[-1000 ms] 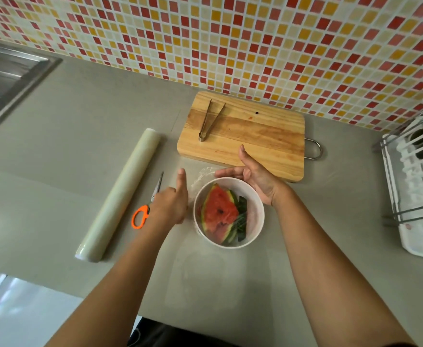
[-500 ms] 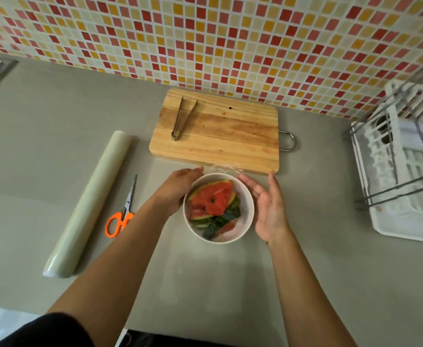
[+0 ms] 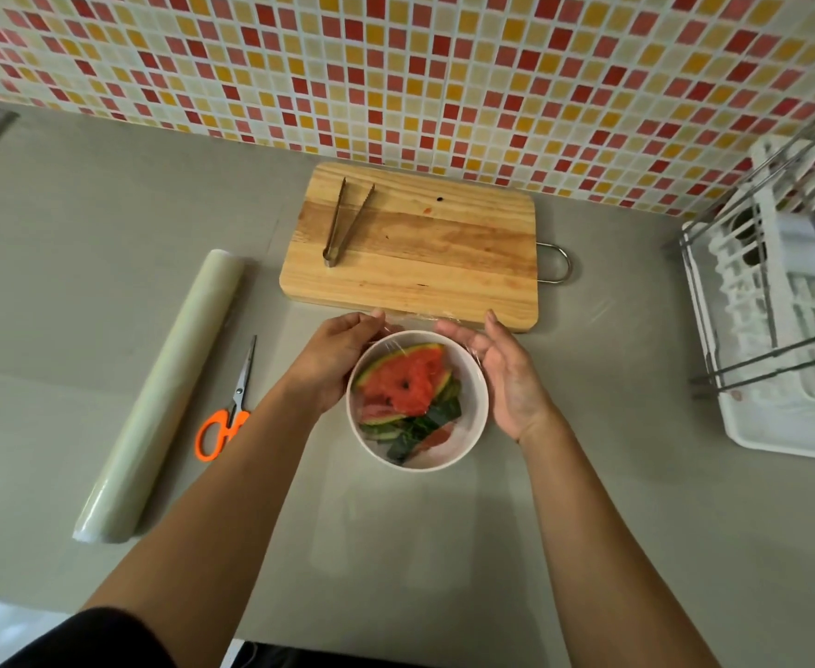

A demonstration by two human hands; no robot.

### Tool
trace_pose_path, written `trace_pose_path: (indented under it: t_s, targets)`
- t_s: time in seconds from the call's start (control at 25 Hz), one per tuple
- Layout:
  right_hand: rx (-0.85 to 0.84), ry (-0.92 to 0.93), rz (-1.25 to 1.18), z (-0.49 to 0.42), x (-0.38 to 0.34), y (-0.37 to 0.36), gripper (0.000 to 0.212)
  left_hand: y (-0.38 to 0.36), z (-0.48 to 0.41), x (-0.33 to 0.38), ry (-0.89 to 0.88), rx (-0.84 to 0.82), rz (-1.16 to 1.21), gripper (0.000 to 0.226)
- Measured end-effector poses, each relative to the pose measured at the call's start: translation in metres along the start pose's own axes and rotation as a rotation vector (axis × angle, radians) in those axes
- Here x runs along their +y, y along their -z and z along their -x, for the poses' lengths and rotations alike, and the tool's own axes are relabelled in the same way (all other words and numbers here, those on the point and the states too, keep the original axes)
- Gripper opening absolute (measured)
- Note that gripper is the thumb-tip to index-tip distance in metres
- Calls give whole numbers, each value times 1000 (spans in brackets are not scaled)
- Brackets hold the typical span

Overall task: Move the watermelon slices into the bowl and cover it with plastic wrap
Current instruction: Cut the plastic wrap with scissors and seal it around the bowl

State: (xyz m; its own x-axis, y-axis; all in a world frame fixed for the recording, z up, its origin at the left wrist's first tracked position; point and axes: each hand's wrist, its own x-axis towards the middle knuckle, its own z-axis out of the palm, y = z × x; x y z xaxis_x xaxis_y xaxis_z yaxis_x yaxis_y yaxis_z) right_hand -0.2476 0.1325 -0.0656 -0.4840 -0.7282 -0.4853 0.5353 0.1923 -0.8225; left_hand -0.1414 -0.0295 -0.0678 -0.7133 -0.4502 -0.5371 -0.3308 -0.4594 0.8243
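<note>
Hugging the bowl (image 3: 474, 411) of watermelon slices (image 3: 405, 383) on the worktop (image 3: 106, 224), we curl our left hand (image 3: 333, 359) grip round its nine o'clock side. Our right hand (image 3: 506, 378), at three, is spread flat against the plastic wrap (image 3: 420, 323).

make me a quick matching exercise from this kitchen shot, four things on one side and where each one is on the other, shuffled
Things:
1. tongs
2. scissors
3. watermelon slices
4. roll of plastic wrap

Places:
A. in the white bowl
B. on the cutting board
C. farthest left on the counter
D. between the roll and the bowl

Pairs: 1-B, 2-D, 3-A, 4-C
</note>
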Motion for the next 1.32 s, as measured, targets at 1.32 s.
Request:
trace_pose_path:
  t_s: [1.32]
  targets:
    - [731, 42, 473, -5, 9, -13, 103, 12, 2, -3, -220, 308, -554, 70]
